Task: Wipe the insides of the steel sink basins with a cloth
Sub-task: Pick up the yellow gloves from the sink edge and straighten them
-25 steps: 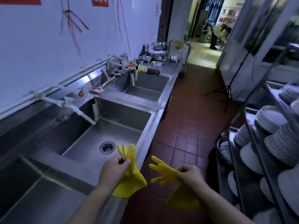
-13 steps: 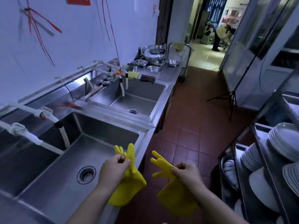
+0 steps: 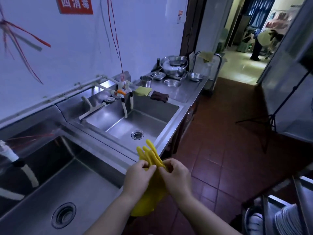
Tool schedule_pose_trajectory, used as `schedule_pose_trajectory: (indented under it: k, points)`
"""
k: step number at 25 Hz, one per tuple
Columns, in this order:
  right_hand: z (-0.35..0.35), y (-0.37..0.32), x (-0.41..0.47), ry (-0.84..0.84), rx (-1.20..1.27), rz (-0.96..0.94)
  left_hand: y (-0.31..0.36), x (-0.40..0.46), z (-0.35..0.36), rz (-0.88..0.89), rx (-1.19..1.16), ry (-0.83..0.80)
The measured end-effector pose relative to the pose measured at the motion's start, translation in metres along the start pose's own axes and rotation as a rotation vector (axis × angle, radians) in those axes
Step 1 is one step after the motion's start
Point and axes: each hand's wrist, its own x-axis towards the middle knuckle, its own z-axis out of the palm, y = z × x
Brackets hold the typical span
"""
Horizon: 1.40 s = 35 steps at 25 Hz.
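My left hand (image 3: 139, 177) and my right hand (image 3: 176, 175) hold a pair of yellow rubber gloves (image 3: 151, 156) pressed together, over the front rim between two steel sink basins. The near basin (image 3: 88, 189) lies at lower left with a round drain. The far basin (image 3: 152, 119) sits beyond it, also with a drain. A yellow cloth (image 3: 143, 91) and a dark cloth (image 3: 159, 96) hang over the far basin's back rim.
White taps and hoses (image 3: 124, 106) reach into the far basin; another hose (image 3: 28, 173) hangs in the near one. Steel bowls (image 3: 174, 65) crowd the counter's end. A rack of stacked plates (image 3: 286, 219) stands at right. A tripod (image 3: 271, 119) stands on the red tile floor.
My hands have come together, bringing the two gloves into one bundle. My view has moved forward along the sinks toward the far basin.
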Motion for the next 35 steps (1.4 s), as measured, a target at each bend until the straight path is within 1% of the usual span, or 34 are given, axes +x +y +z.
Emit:
schedule_pose_trajectory:
  k: [3,4,8,10,11,13,15,18,19,20,23,25,27,29,31,33,35]
  points:
    - [-0.004,0.016,0.041,-0.002,-0.063,-0.074,0.013,0.038,0.029,0.015,-0.025,0.035]
    - [-0.006,0.020,0.057,-0.015,-0.081,-0.105,0.018,0.052,0.039,0.001,-0.067,0.025]
    - [-0.011,0.032,0.134,-0.205,-0.140,-0.271,0.036,0.127,0.075,-0.045,-0.289,-0.084]
    - [-0.011,0.040,0.179,-0.270,-0.170,-0.307,0.045,0.170,0.084,-0.084,-0.397,-0.142]
    - [-0.010,0.044,0.203,-0.295,-0.191,-0.339,0.050,0.193,0.089,-0.090,-0.435,-0.161]
    - [-0.010,0.048,0.250,-0.336,-0.226,-0.419,0.058,0.238,0.093,-0.070,-0.431,-0.171]
    - [-0.012,0.049,0.294,-0.316,-0.246,-0.466,0.066,0.277,0.092,-0.023,-0.388,-0.154]
    - [-0.022,0.037,0.352,-0.160,-0.196,-0.433,0.074,0.314,0.088,0.040,-0.290,-0.123]
    - [-0.025,0.031,0.371,-0.145,-0.167,-0.417,0.076,0.324,0.087,0.059,-0.272,-0.115]
    - [-0.027,0.019,0.391,-0.166,-0.131,-0.410,0.078,0.334,0.085,0.077,-0.262,-0.105]
    - [-0.018,-0.006,0.446,-0.309,-0.106,-0.419,0.085,0.356,0.075,0.145,-0.240,-0.106]
    - [-0.006,-0.015,0.475,-0.422,-0.114,-0.450,0.091,0.362,0.067,0.160,-0.257,-0.154]
    - [0.001,-0.025,0.497,-0.617,0.012,-0.428,0.098,0.363,0.060,0.187,-0.288,-0.180]
    - [0.005,-0.038,0.519,-0.846,0.168,-0.366,0.105,0.369,0.055,0.182,-0.313,-0.160]
    - [0.011,-0.048,0.542,-1.024,0.273,-0.314,0.113,0.380,0.055,0.174,-0.320,-0.138]
    - [0.014,-0.058,0.565,-1.152,0.332,-0.298,0.121,0.392,0.061,0.157,-0.328,-0.089]
    - [0.012,-0.071,0.587,-1.202,0.309,-0.365,0.126,0.406,0.071,0.143,-0.314,0.008]
